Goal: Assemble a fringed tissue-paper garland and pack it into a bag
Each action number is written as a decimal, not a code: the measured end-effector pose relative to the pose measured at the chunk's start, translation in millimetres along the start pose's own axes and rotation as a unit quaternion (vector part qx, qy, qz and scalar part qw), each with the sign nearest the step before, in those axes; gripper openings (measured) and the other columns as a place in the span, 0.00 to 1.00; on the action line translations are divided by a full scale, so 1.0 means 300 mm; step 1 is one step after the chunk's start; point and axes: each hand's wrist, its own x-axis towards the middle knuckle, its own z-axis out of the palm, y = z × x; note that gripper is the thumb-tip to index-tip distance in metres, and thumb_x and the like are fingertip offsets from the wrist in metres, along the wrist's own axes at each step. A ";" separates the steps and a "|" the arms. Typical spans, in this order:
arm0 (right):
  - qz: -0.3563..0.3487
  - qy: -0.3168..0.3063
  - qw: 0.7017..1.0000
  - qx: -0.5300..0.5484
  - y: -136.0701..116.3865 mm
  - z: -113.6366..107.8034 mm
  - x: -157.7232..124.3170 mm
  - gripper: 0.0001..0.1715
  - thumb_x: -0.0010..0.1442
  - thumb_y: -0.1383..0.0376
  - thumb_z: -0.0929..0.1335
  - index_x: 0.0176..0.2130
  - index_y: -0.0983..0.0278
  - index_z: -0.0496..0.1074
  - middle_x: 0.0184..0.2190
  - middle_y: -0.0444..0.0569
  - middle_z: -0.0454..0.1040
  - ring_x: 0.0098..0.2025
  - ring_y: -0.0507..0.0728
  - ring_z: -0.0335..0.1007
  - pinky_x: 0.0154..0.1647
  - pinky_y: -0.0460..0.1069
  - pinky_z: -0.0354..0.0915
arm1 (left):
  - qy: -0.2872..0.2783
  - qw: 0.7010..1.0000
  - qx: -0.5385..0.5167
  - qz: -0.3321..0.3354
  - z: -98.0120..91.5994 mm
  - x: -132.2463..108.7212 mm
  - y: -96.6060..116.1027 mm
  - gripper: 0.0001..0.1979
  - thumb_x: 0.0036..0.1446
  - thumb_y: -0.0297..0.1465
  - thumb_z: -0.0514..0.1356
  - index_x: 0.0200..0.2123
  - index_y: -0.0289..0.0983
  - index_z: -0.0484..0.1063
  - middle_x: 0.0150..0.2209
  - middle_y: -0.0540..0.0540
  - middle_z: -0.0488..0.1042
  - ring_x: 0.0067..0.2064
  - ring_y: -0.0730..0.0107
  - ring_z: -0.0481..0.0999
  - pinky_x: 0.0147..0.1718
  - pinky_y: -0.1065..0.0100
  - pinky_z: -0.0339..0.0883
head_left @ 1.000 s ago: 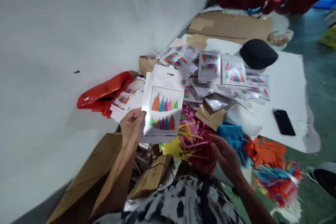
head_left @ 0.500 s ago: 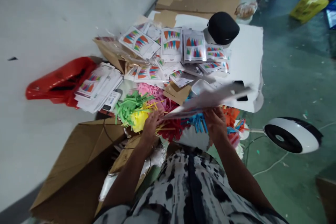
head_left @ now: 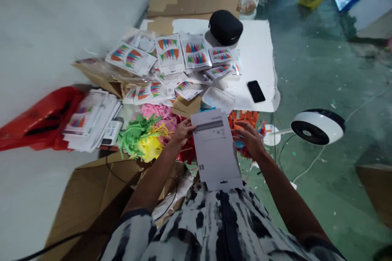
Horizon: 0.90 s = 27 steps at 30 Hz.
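Observation:
A white packaging card lies back side up over my lap, its barcode end pointing away from me. My left hand pinches its far left corner, and my right hand grips its right edge. Just beyond the card sit heaps of paper tassels: green and yellow, pink, and orange. Further off, several printed cards with coloured bunting pictures are spread over a white sheet.
A stack of cards leans on a red plastic bag at the left. Nearby are a black phone, a black cap, a white fan, a clear tray, and flattened cardboard.
My left hand held a card face up by the stack; it swung across my lap, my right hand joined, and the card now lies back side up. The view tilted down.

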 end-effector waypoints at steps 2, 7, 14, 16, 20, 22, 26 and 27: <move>0.029 0.024 0.999 -0.007 0.051 0.015 0.022 0.32 0.62 0.47 0.71 0.61 0.55 0.72 0.59 0.53 0.76 0.47 0.62 0.80 0.42 0.57 0.77 | -0.043 0.999 0.026 -0.007 -0.005 0.028 -0.015 0.29 0.39 0.25 0.76 0.49 0.35 0.78 0.45 0.41 0.85 0.43 0.62 0.84 0.43 0.64 0.78; 0.033 0.022 0.999 0.016 0.142 0.093 0.020 0.28 0.54 0.47 0.77 0.47 0.62 0.80 0.42 0.51 0.83 0.42 0.61 0.78 0.43 0.54 0.74 | -0.061 0.992 0.111 -0.024 -0.016 0.041 -0.074 0.34 0.41 0.29 0.76 0.54 0.35 0.74 0.52 0.37 0.82 0.47 0.57 0.83 0.43 0.61 0.78; -0.097 0.155 0.964 -0.193 0.035 0.301 -0.119 0.21 0.67 0.49 0.69 0.43 0.62 0.81 0.42 0.52 0.79 0.45 0.62 0.75 0.50 0.57 0.72 | -0.154 0.970 0.180 0.050 0.089 -0.173 -0.108 0.36 0.54 0.45 0.73 0.63 0.41 0.71 0.67 0.38 0.70 0.66 0.44 0.71 0.55 0.58 0.73; -0.143 0.091 0.966 -0.196 0.000 0.380 -0.159 0.22 0.70 0.50 0.66 0.52 0.60 0.80 0.54 0.54 0.77 0.55 0.63 0.74 0.59 0.58 0.70 | -0.205 0.971 0.123 0.023 0.105 -0.226 -0.099 0.35 0.54 0.49 0.72 0.61 0.39 0.73 0.61 0.38 0.76 0.60 0.46 0.76 0.51 0.59 0.75; -0.178 0.113 0.955 -0.207 0.004 0.433 -0.219 0.22 0.74 0.54 0.62 0.57 0.57 0.78 0.59 0.54 0.75 0.63 0.63 0.70 0.66 0.60 0.66 | -0.151 0.984 0.090 -0.033 0.045 -0.211 -0.110 0.29 0.53 0.53 0.71 0.48 0.35 0.79 0.36 0.44 0.82 0.34 0.62 0.81 0.34 0.65 0.73; -0.163 0.242 0.926 -0.241 0.045 0.383 -0.220 0.22 0.70 0.54 0.67 0.57 0.59 0.76 0.58 0.57 0.74 0.64 0.66 0.67 0.67 0.64 0.64 | -0.138 0.984 0.097 -0.062 -0.003 -0.165 -0.149 0.26 0.52 0.52 0.72 0.42 0.35 0.79 0.30 0.47 0.80 0.28 0.68 0.77 0.30 0.67 0.70; -0.066 0.253 0.954 -0.149 0.182 0.225 -0.148 0.30 0.59 0.48 0.73 0.56 0.60 0.74 0.51 0.56 0.77 0.56 0.67 0.72 0.58 0.64 0.70 | -0.163 0.977 0.099 -0.093 -0.058 -0.076 -0.262 0.27 0.48 0.52 0.75 0.37 0.34 0.79 0.27 0.48 0.79 0.27 0.68 0.77 0.30 0.66 0.70; -0.034 0.212 0.972 -0.099 0.222 0.192 -0.123 0.30 0.57 0.46 0.73 0.52 0.60 0.74 0.46 0.54 0.79 0.50 0.66 0.75 0.53 0.63 0.72 | -0.167 0.977 0.100 -0.087 -0.061 -0.055 -0.282 0.27 0.45 0.50 0.76 0.38 0.34 0.79 0.28 0.47 0.80 0.29 0.67 0.78 0.32 0.66 0.71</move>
